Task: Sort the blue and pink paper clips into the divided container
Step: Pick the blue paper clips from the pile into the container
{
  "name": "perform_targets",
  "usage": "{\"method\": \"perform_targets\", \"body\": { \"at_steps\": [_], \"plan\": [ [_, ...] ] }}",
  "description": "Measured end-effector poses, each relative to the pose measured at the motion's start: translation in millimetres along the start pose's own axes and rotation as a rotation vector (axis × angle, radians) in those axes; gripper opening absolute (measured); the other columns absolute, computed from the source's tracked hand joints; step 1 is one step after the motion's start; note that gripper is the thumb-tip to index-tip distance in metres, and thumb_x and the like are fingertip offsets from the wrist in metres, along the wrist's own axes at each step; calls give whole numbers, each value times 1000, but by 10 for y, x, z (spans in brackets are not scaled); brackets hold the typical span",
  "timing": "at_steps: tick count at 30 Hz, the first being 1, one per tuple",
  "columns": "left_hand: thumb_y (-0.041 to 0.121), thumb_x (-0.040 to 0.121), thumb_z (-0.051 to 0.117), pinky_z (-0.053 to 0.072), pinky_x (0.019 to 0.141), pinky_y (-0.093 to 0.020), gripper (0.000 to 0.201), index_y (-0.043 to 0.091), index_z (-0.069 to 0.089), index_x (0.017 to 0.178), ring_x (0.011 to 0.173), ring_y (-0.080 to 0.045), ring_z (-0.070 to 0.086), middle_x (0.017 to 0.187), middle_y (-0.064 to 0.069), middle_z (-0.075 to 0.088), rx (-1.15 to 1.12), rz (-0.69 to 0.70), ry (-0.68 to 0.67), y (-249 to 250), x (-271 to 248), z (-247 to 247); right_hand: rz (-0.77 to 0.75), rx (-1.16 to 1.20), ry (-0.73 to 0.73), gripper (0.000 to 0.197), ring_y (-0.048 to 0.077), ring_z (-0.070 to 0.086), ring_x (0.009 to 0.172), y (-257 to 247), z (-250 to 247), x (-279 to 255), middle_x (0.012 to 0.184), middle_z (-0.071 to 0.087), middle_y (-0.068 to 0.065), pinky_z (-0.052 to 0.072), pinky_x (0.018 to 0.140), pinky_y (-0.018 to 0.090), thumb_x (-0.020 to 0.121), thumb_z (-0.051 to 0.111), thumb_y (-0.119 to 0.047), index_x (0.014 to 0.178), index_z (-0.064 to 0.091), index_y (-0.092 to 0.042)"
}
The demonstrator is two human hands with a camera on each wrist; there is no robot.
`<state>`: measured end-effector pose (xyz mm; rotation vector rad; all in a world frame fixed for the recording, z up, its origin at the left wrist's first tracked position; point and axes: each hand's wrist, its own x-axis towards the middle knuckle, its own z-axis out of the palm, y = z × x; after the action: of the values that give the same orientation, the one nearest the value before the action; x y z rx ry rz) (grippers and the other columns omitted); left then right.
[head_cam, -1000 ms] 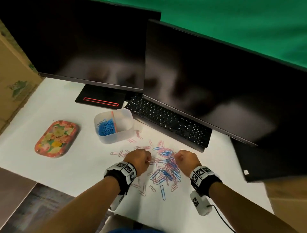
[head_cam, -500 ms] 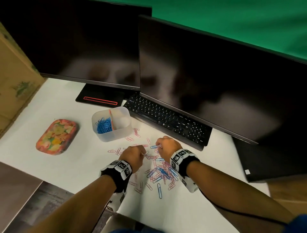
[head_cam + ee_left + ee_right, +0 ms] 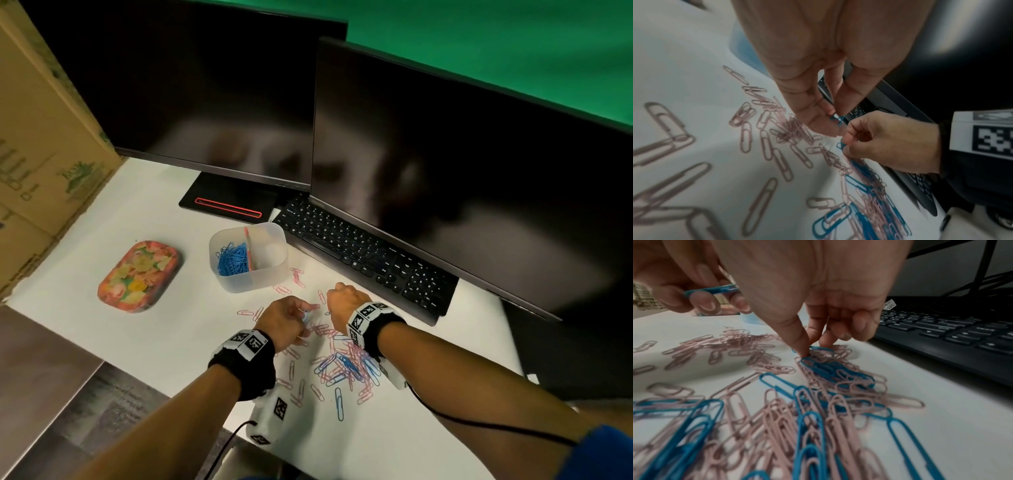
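Observation:
A heap of blue and pink paper clips lies on the white table. In the left wrist view my left hand pinches a blue clip between thumb and fingers, just above the pink clips. My right hand, close beside it, pinches another blue clip at the far edge of the heap. In the head view, the clear divided container stands behind and to the left of my hands, with blue clips in its left compartment.
A black keyboard and two dark monitors close off the far and right sides. A flowered tin sits left of the container, a cardboard box beyond it. Loose pink clips lie between my hands and the container.
My right hand has moved from the near side of the heap forward and left, up to my left hand. My left hand now holds a blue clip.

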<state>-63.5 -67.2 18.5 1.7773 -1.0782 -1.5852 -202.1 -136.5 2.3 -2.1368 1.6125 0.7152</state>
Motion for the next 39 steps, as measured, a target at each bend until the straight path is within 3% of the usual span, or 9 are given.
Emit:
{"method": "perform_targets", "body": {
  "at_steps": [8, 11, 13, 18, 21, 23, 26, 31, 39],
  "plan": [
    [-5, 85, 53, 45, 51, -23, 16, 11, 57, 88, 59, -20, 59, 71, -10, 65, -121, -95, -43, -39, 111, -8, -3, 699, 290, 9, 19, 64, 79, 358, -81, -201, 84, 67, -1, 53, 73, 26, 84, 62, -16, 82, 62, -25],
    [-5, 78, 46, 44, 56, -28, 17, 9, 56, 81, 56, -23, 55, 65, -12, 59, -162, -120, -60, -14, 105, 66, -18, 1074, 269, 26, 24, 63, 70, 547, -29, -284, 78, 69, 8, 53, 73, 34, 83, 61, -5, 101, 59, -24],
    [1, 72, 50, 43, 57, -29, 11, 9, 57, 76, 54, -23, 51, 64, -12, 53, -166, -128, -90, -8, 76, 155, -18, 1352, 210, 36, 20, 55, 59, 632, 28, -398, 72, 61, 11, 49, 61, 34, 86, 53, 8, 117, 55, -11],
    [18, 81, 61, 46, 60, -23, 5, 23, 61, 80, 65, -9, 55, 72, 7, 60, 474, 150, -192, -133, -16, 406, 102, 1674, 73, 30, 20, 43, 46, 741, 333, -696, 67, 48, 13, 31, 45, 24, 83, 35, 16, 86, 56, -5],
    [18, 82, 57, 48, 75, -25, 16, 26, 64, 94, 82, -14, 58, 91, 4, 62, 803, 345, -249, -212, -10, 541, 200, 1556, 49, 22, 16, 38, 45, 800, 589, -739, 65, 47, 8, 22, 48, 22, 82, 43, 7, 78, 56, -11],
    [22, 85, 54, 48, 85, -28, 25, 27, 63, 108, 100, -19, 58, 109, 0, 60, 962, 422, -259, -237, 24, 608, 188, 1288, 84, 16, 15, 48, 55, 834, 717, -754, 69, 54, 2, 33, 51, 23, 85, 57, -8, 76, 57, -20],
    [24, 87, 53, 49, 84, -32, 19, 26, 64, 103, 101, -25, 58, 108, -2, 56, 1092, 450, -266, -263, 53, 663, 160, 862, 188, 8, 15, 63, 84, 813, 823, -818, 87, 67, -4, 48, 71, 23, 84, 65, -24, 78, 61, -29],
    [26, 90, 51, 50, 80, -35, 13, 20, 59, 97, 94, -31, 61, 108, -6, 52, 1130, 443, -243, -333, 92, 653, 152, 563, 192, 14, 22, 61, 95, 716, 845, -818, 104, 64, 0, 51, 80, 29, 87, 59, -31, 100, 63, -26],
    [17, 89, 49, 51, 76, -32, 13, 18, 62, 94, 89, -25, 61, 96, -4, 63, 926, 402, -117, -326, 114, 556, 125, 572, 187, 13, 23, 60, 95, 678, 788, -802, 104, 59, 2, 54, 81, 32, 88, 52, -18, 92, 65, -20]
  ]
}}
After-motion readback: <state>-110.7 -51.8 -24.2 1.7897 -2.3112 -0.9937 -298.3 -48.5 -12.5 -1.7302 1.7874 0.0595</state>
